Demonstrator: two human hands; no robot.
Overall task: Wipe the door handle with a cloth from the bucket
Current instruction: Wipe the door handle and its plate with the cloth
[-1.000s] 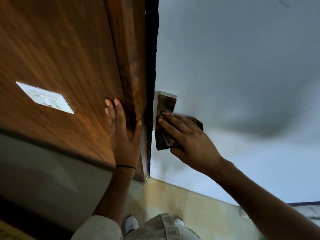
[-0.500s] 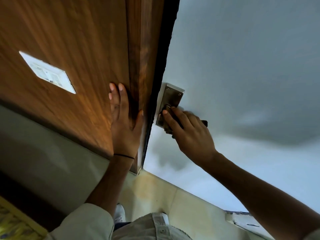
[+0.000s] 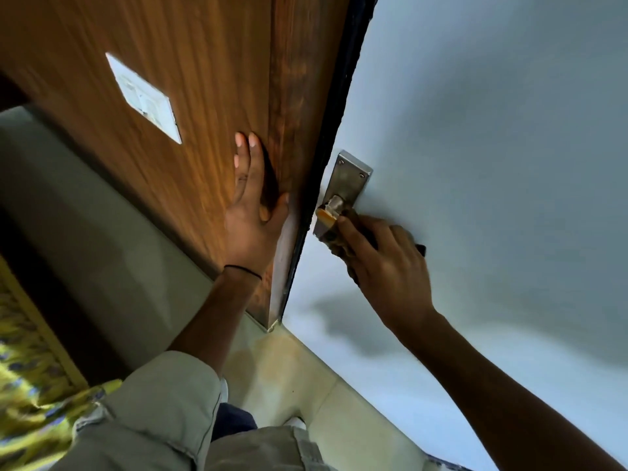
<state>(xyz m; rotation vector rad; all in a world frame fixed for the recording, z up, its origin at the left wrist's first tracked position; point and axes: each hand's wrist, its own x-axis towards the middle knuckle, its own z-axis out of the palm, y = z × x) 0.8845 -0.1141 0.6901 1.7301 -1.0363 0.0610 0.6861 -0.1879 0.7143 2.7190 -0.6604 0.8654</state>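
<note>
- Since the earlier frame the right hand (image 3: pixel 384 266) has slid down the metal handle plate (image 3: pixel 346 185), so the upper plate and the round handle stub (image 3: pixel 334 205) are now uncovered.
- The right-hand grip is closed around the dark cloth (image 3: pixel 334 241), pressing it against the lower part of the door handle; the fingers (image 3: pixel 356 237) wrap over the cloth.
- Most of the cloth is hidden under the hand. Only a bunched edge by the plate and a small dark tip (image 3: pixel 420 249) past the knuckles show.
- The lever itself is covered by cloth and hand; its shape cannot be made out.
- The left hand (image 3: pixel 253 215) lies flat and open on the wooden panel (image 3: pixel 170 45), holding nothing, thumb touching the panel's edge beside the pale blue door (image 3: pixel 492 113).
- A thin black band (image 3: pixel 243 269) circles the left wrist.
- A white switch plate (image 3: pixel 146 96) sits on the wooden panel, blurred.
- The right forearm is cut off at the frame's lower right.
- The bucket is out of view.
</note>
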